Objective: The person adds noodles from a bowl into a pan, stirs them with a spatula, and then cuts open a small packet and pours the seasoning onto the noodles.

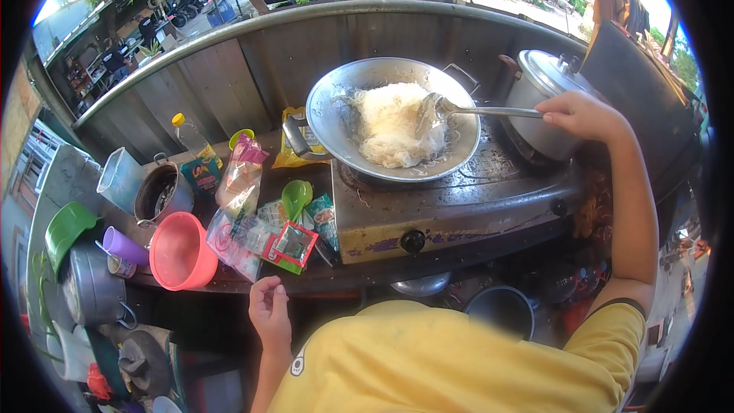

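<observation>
My right hand (579,117) grips the handle of a metal spatula (493,111), whose blade rests against a heap of pale, thin noodles (390,120). The noodles fill the middle of a large metal wok (335,97) on a gas stove (459,206). Some loose strands cling to the wok's wall. My left hand (269,304) hangs in front of the counter edge with its fingers curled, and nothing shows in it. Nearest to it are seasoning packets (295,244) and a clear plastic bag (238,241).
A lidded aluminium pot (542,109) stands right of the wok. On the left are a pink bowl (180,252), a purple cup (123,245), a small pot (166,189), an oil bottle (192,137) and a green ladle (296,198). A metal barrier (309,40) runs behind the stove.
</observation>
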{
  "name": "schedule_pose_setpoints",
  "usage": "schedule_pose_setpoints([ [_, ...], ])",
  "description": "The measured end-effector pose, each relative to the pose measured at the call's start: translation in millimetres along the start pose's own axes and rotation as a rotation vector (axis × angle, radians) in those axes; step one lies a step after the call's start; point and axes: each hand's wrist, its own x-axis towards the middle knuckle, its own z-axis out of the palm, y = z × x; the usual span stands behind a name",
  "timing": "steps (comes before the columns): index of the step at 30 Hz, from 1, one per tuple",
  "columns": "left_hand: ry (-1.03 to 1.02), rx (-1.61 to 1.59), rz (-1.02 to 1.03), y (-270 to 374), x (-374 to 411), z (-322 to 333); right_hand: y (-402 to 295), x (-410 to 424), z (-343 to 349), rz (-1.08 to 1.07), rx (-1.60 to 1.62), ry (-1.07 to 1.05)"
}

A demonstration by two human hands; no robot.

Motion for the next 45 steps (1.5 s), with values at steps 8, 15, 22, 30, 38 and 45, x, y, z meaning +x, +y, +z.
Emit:
schedule_pose_setpoints([
  [8, 0.033, -0.023, -0.012, -1, -6, 1, -84, 30, -53, -0.283, -0.294, -0.023],
  [15, 0.075, -0.033, -0.061, -5, -16, -6, -178, 65, 17, -0.449, -1.036, 0.175],
  [22, 0.08, -0.015, -0.07, 3, -16, -7, -126, 102, 26, -0.386, -0.864, 0.332],
  [30, 0.03, -0.02, -0.023, 7, -4, 4, -39, 40, -4, -0.119, -0.298, 0.191],
  [38, -0.158, -0.049, 0.081, 43, 94, 45, -26, -7, -13, 0.056, 0.033, 0.046],
  [45, -0.21, 0.022, 0.053, 74, 188, 92, -77, -40, 12, -0.035, -0.283, 0.026],
])
